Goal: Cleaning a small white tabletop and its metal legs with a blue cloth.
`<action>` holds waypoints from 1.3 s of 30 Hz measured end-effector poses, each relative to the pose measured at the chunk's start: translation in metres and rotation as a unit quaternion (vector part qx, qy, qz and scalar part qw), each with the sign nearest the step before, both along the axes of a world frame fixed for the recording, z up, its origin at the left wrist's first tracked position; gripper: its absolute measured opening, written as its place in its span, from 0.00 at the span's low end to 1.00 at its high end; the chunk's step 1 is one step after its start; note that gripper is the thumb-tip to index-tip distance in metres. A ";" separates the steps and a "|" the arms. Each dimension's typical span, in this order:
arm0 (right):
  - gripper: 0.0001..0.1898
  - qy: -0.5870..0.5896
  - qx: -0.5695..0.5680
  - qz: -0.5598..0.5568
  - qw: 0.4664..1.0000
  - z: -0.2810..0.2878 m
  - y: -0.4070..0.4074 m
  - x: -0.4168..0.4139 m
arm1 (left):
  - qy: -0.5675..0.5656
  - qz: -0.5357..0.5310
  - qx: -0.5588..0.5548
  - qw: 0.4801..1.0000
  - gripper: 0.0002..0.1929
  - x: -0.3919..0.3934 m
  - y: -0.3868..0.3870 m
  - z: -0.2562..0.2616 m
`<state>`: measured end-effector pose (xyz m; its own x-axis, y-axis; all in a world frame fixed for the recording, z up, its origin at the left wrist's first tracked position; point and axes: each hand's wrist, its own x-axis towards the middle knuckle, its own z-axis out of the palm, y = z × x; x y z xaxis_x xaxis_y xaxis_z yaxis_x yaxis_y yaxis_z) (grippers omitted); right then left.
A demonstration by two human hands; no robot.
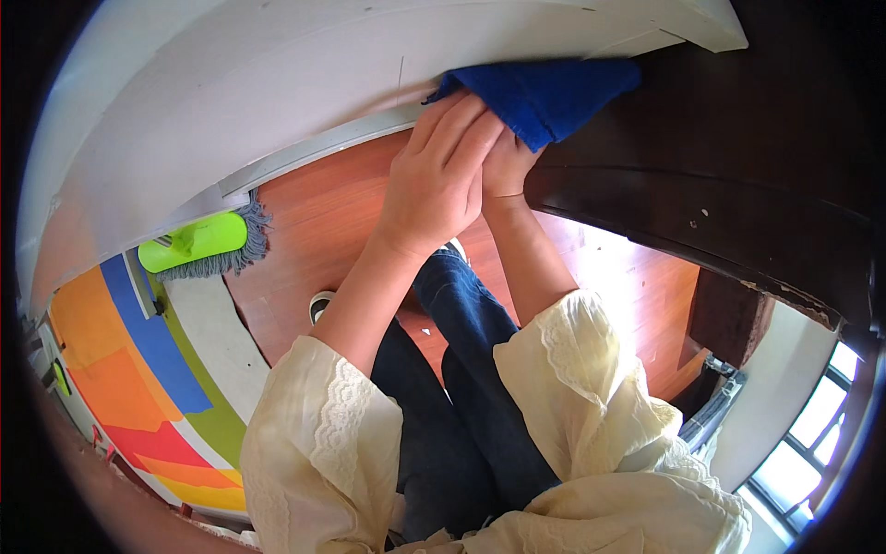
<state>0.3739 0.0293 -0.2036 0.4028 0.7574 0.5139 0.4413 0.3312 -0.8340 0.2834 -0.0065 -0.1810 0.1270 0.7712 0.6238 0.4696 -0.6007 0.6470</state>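
Note:
A blue cloth (547,93) lies bunched where a white panel (277,76) meets dark brown furniture (692,131). My left hand (443,166) has its fingers together, their tips at the cloth's left edge, partly tucked beneath it. Just right of it, my right hand (509,163) reaches up under the cloth, so its fingers are hidden. The two hands touch or overlap. How firmly either one grips the cloth cannot be seen.
A green mop head (197,242) with grey strands is at the left, by a multicoloured mat or panel (124,374). Reddish wooden floor (311,228) lies below. The dark furniture's lower edge is chipped at the right, near a window (796,457). My legs are beneath my arms.

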 end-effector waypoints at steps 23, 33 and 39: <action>0.12 -0.052 -0.314 0.180 0.931 -0.216 -0.014 0.046 | -0.044 0.248 -0.354 0.901 0.08 0.045 -0.007 -0.123; 0.16 0.389 -0.474 0.160 0.774 -0.198 0.005 0.044 | -0.203 0.253 -0.431 0.842 0.08 0.057 0.000 -0.174; 0.17 0.426 -0.516 0.155 0.727 -0.196 0.011 0.014 | -0.229 0.275 -0.412 0.838 0.08 0.035 -0.006 -0.188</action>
